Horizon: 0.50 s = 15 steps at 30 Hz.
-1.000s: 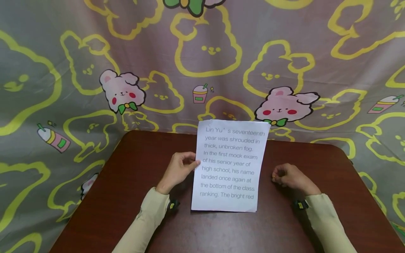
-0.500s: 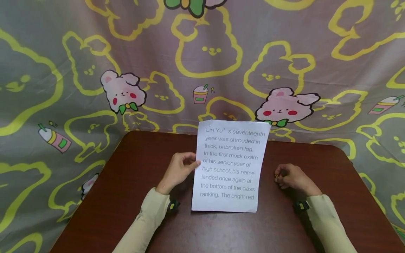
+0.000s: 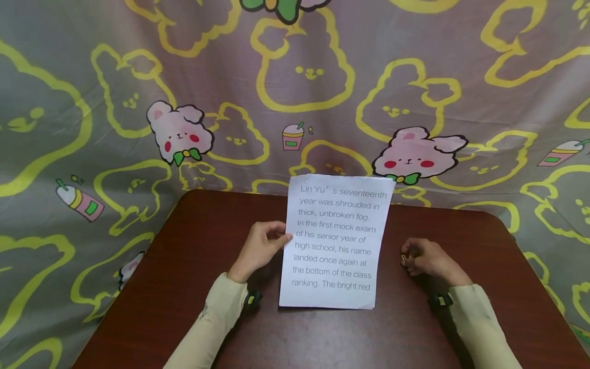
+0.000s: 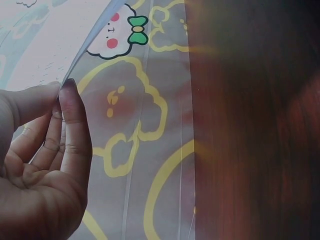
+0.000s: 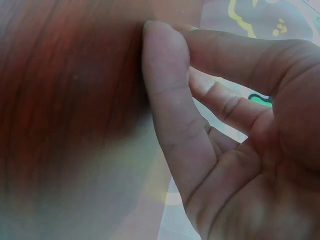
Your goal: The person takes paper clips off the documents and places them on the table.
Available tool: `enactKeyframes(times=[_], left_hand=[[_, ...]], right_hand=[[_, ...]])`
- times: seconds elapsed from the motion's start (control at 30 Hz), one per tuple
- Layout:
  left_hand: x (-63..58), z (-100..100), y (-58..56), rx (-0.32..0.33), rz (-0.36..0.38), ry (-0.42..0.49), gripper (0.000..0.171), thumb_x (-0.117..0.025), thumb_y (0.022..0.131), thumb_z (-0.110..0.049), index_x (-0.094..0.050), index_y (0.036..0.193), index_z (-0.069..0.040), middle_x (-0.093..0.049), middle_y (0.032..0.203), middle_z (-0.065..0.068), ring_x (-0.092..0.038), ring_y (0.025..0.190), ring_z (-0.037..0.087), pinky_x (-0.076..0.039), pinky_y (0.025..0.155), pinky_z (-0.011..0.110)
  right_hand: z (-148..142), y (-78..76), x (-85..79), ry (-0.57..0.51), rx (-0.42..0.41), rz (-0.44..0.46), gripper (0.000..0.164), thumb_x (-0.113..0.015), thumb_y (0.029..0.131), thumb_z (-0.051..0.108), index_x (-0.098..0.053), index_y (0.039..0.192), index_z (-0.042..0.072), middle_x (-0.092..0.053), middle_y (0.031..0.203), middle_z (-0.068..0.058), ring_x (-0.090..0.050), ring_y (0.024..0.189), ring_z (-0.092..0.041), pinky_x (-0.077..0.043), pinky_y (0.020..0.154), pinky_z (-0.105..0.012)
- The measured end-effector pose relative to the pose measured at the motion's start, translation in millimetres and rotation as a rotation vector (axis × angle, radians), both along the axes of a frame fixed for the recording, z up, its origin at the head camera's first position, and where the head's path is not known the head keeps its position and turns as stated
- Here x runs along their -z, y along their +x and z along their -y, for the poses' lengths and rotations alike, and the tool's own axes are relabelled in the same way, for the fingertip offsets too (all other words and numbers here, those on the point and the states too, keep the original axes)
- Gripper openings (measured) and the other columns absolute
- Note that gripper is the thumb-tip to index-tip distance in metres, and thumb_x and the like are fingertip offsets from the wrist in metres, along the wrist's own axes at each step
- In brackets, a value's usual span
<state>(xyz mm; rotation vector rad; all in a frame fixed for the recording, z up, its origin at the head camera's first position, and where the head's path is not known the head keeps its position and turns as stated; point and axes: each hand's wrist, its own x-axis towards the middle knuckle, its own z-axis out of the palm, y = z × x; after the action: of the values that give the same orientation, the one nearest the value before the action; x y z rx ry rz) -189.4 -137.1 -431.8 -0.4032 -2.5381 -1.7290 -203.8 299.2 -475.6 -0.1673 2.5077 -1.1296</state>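
A white sheet of paper [image 3: 334, 241] printed with grey lines of text is held up facing the head camera, tilted slightly. My left hand [image 3: 260, 248] pinches its left edge between thumb and fingers; in the left wrist view, the paper's edge [image 4: 90, 47] rises from the fingertips. To the right of the sheet and apart from it, my right hand [image 3: 428, 260] pinches a tiny yellow looped piece, like a paper clip [image 3: 403, 259], between thumb and index finger. The right wrist view shows the thumb and finger meeting, with the small piece hidden there.
A dark reddish-brown table [image 3: 322, 338] with rounded far corners lies under both hands. Behind it hangs a grey curtain [image 3: 221, 61] patterned with yellow bear outlines, pink rabbits and cups. Dark bands [image 3: 252, 299] are strapped at both wrists.
The right hand has shifted very slightly right, and the yellow loop at its fingertips shows more clearly than before. The left hand and the sheet have stayed in place.
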Motion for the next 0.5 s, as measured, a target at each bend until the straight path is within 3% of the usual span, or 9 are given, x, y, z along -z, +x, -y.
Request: enactKeyframes(times=[0.3, 0.5], left_hand=[[-0.1, -0.2, -1.2, 0.009, -0.003, 0.0, 0.01, -0.074, 0.093, -0.002, -0.077, 0.102, 0.0, -0.077, 0.094, 0.016, -0.065, 0.075, 0.013, -0.054, 0.071, 0.023], [0.5, 0.3, -1.3, 0.01, -0.003, -0.002, 0.01, -0.074, 0.093, -0.002, -0.077, 0.102, 0.001, -0.077, 0.094, 0.015, -0.065, 0.075, 0.013, -0.054, 0.07, 0.022]], right_hand=[[0.0, 5.2, -11.1, 0.0, 0.025, -0.064, 0.029, -0.068, 0.092, -0.001, -0.06, 0.12, -0.004, -0.067, 0.095, -0.015, -0.067, 0.08, -0.023, -0.063, 0.071, -0.037], [12.7, 8.8, -32.9, 0.047, 0.051, -0.245, 0.028, -0.074, 0.095, 0.016, -0.064, 0.119, 0.004, -0.068, 0.092, -0.012, -0.062, 0.078, -0.023, -0.055, 0.066, -0.032]])
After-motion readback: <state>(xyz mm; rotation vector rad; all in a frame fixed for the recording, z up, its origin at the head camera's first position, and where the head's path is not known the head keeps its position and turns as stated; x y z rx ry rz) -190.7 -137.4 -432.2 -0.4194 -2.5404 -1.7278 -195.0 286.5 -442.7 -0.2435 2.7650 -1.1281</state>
